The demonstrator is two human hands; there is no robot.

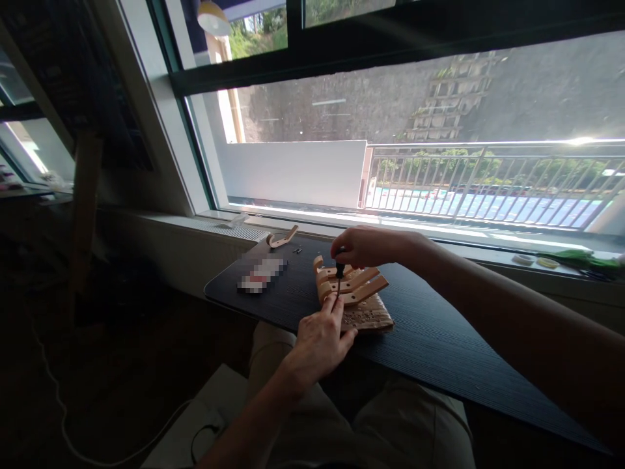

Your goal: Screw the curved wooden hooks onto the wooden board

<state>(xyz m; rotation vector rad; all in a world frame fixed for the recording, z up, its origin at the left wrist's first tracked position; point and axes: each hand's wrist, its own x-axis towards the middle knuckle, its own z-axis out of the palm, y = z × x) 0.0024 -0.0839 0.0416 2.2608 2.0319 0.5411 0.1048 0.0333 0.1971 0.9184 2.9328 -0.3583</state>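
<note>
My right hand (360, 246) is closed around the dark handle of a screwdriver (340, 270), which stands nearly upright with its shaft pointing down. Beneath it, several curved pale wooden hooks (364, 291) lie side by side on a piece of corrugated cardboard (374, 315). My left hand (319, 339) grips the nearest hook, its fingertips close to the screwdriver's tip and its thumb over the cardboard. Fingers hide the tip, so a screw there cannot be made out. Dark holes show in the wood.
Another curved wooden hook (283, 239) lies at the far left of the dark table (420, 319), near small metal pieces (297, 249). A blurred flat object (262, 275) rests left of the cardboard. Behind the table run a window sill and a radiator grille (229, 226).
</note>
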